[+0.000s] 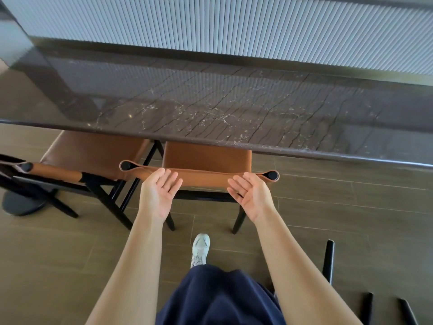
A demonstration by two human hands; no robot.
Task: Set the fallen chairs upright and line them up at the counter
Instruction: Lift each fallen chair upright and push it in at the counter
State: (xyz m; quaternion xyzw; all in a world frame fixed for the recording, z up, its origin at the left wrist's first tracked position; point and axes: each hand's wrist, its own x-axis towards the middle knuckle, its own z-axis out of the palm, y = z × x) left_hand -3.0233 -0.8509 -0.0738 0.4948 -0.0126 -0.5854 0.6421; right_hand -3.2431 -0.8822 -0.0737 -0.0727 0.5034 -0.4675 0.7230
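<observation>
A brown leather chair (206,158) with black legs stands upright, its seat tucked under the dark marble counter (210,102). My left hand (159,191) and my right hand (250,195) hover open, palms facing each other, just at its backrest strap (201,175), fingertips near or touching it. A second upright chair (93,153) stands to the left at the counter. Black legs of a fallen chair (328,261) stick up at the lower right; the rest of it is out of frame.
A round dark base (23,202) sits on the tiled floor at the left beside a black frame. A ribbed pale wall (234,24) rises behind the counter. My shoe (200,249) stands on the floor just behind the middle chair.
</observation>
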